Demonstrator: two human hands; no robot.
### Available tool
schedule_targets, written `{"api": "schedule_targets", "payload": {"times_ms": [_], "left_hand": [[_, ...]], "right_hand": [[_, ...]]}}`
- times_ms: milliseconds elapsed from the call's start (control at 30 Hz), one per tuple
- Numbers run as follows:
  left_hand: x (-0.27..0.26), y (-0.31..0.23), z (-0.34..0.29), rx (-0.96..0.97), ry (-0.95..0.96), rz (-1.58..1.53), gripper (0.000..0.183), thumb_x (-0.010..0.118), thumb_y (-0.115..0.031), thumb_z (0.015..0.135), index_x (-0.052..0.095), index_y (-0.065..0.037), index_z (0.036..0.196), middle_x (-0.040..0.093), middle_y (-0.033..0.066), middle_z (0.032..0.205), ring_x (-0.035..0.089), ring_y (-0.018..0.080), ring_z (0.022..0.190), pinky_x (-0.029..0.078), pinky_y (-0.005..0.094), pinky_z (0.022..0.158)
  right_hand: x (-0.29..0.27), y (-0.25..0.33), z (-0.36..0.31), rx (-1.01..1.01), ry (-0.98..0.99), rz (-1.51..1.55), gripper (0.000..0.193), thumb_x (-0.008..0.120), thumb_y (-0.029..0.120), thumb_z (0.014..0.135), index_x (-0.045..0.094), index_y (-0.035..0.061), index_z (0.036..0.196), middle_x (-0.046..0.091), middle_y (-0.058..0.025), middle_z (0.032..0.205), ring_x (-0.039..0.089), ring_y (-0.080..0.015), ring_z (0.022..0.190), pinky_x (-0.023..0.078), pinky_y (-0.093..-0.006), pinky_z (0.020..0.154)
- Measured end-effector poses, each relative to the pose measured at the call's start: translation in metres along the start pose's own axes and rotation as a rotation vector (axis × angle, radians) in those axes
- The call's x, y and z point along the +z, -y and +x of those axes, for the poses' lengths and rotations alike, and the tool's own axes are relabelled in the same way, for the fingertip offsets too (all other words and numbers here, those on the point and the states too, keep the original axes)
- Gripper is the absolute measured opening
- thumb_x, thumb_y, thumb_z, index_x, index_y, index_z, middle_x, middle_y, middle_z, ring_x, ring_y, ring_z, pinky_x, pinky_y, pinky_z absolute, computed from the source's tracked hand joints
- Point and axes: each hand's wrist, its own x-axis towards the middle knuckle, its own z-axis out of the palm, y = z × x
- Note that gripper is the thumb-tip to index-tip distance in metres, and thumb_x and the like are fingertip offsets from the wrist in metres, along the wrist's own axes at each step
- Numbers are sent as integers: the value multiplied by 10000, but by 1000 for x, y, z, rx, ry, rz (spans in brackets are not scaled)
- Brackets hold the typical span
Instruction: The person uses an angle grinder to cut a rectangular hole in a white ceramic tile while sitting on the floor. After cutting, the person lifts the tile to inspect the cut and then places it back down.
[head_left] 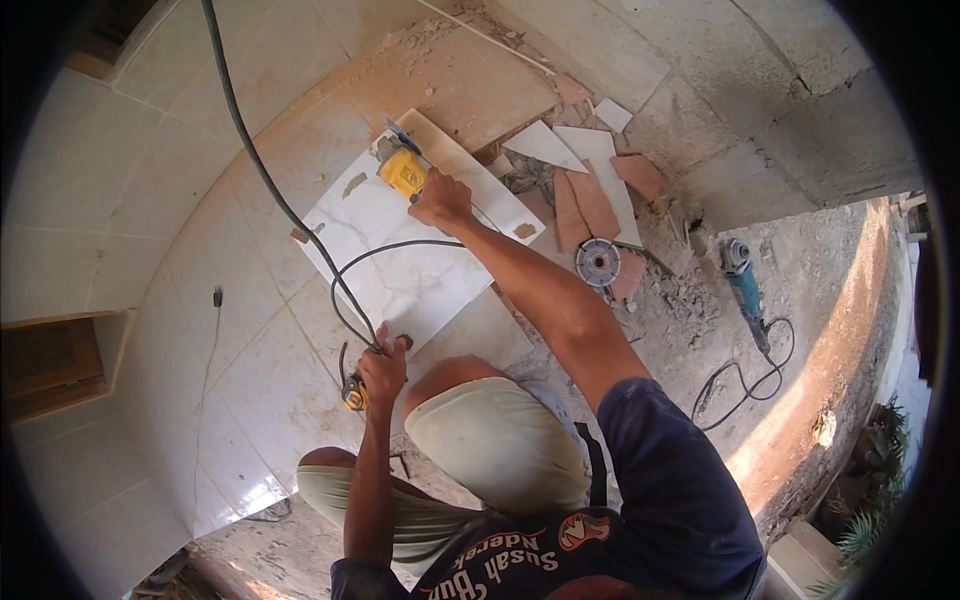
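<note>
Yellow power tool held in right fingers; dark cable in left fingers.

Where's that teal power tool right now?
In the head view, the teal power tool lies on the dusty ground toward the right side, to the right of the round cutting disc.

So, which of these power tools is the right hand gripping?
The yellow power tool with a dark disc, above the white marbled tile; the teal, elongated power tool lies on dusty ground, unheld.
</note>
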Motion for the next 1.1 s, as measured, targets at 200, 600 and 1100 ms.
{"api": "schedule_targets", "payload": {"times_ms": [200, 600, 1100], "left_hand": [[-3, -3, -1, -12, 9, -7, 526, 807, -258, 921, 709, 35, 1347, 572, 89, 646, 604, 197, 588, 520, 378, 639], [-5, -13, -4, -10, 3, -3, 525, 810, -252, 923, 708, 36, 1351, 609, 100, 660, 616, 187, 605, 535, 380, 662], [0, -2, 0, 2, 8, -1, 520, 814, -222, 924, 703, 18, 1372, 604, 69, 660, 604, 166, 597, 523, 359, 640]], "right_hand": [[-7, 3, -13, 8, 9, -2, 541, 771, 187, 779, 591, -7, 1251, 738, -230, 1181, 730, -397, 1128, 586, -475, 984], [-12, -10, -30, 20, 22, 12, 567, 775, 190, 778, 578, -12, 1269, 729, -237, 1195, 712, -415, 1148, 562, -492, 1017], [-4, -27, -34, -11, -5, 13, 624, 798, 284, 747, 580, -9, 1254, 737, -240, 1165, 717, -418, 1138, 562, -509, 1010]]}}
